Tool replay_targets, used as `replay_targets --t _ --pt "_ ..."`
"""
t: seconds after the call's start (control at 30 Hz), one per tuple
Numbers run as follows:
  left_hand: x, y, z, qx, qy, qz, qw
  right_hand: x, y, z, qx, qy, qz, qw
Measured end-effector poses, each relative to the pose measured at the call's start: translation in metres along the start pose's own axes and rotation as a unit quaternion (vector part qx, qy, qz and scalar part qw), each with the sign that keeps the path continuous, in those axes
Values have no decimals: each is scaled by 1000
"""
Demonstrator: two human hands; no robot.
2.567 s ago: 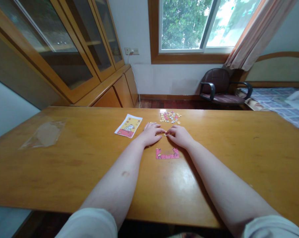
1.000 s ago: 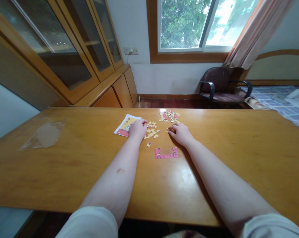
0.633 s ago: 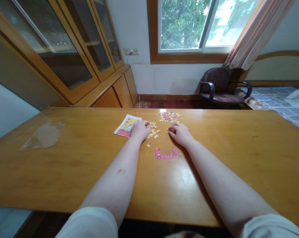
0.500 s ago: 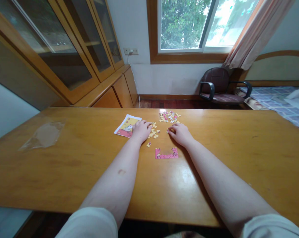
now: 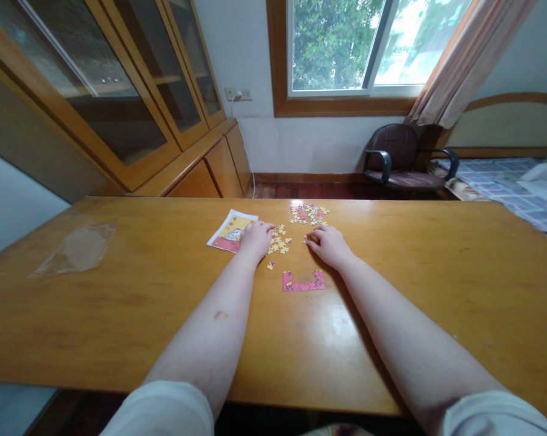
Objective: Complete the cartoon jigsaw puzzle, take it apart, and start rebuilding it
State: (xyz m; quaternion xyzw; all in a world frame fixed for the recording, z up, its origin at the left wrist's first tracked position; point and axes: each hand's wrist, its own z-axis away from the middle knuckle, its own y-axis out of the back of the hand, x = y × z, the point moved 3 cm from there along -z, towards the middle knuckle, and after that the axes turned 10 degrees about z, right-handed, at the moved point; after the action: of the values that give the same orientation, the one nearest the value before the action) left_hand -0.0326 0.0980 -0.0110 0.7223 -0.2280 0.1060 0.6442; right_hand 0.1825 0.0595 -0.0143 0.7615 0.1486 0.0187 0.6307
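Note:
My left hand (image 5: 256, 237) rests on the wooden table (image 5: 119, 303), fingers curled down at the left edge of a scatter of small yellow puzzle pieces (image 5: 280, 242). Beside its knuckles lies the picture card (image 5: 230, 231). My right hand (image 5: 324, 244) lies to the right of that scatter, fingers pinched on a small yellow piece. A joined pink strip of puzzle (image 5: 303, 281) sits just in front of both hands. A second pile of loose pieces (image 5: 308, 214) lies farther back. One stray piece (image 5: 270, 264) sits near the strip.
A clear plastic bag (image 5: 76, 249) lies at the table's far left. Behind the table stand a glass-door wooden cabinet (image 5: 119, 91), a window, a dark office chair (image 5: 398, 160) and a bed at the right.
Earlier both hands met together over the pieces. My left hand has since moved left toward the card and now sits at the scatter's edge. My right hand has stayed put.

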Motion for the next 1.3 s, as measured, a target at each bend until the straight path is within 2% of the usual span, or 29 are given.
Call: replay_targets --t 0.57,0.93,1.07,1.17,1.3 --pt "3 1 -1 -24 14 -13 1000 1 -1 0 -3 -6 -11 1000" --pt "3 3 -1 13 27 6 1000 0 0 0 -7 -10 -17 1000" --pt "4 4 -1 33 9 55 998 0 0 -1 -10 -10 -15 1000" --pt "6 2 -1 42 -13 153 987 -1 -2 -1 -10 0 -3 1000" --pt "15 0 3 9 -65 263 963 -4 -5 -1 -14 28 5 1000"
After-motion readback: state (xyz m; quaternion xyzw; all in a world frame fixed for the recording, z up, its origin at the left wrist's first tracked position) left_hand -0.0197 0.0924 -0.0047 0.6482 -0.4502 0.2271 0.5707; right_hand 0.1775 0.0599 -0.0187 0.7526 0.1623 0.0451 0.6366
